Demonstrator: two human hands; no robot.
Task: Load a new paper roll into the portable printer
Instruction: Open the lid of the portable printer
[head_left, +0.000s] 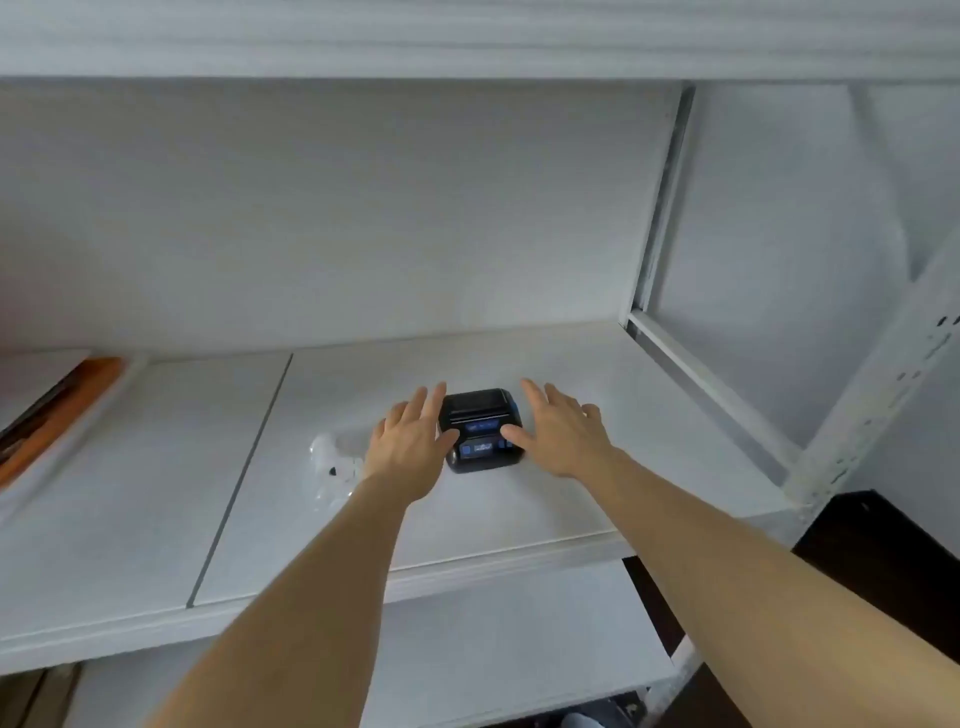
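The printer (480, 430) is seen on the white shelf (519, 519), flanked by the left hand (410, 447) and right hand (558, 434), fingers spread, nothing gripped. A clear-wrapped object (332, 462), partly hidden, cannot be identified.

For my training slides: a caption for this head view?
Both open hands, left hand and right hand, flank the black printer on a white shelf.

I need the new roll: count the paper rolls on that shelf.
1: a wrapped paper roll on the shelf, just left of the left hand. More may be hidden behind it.
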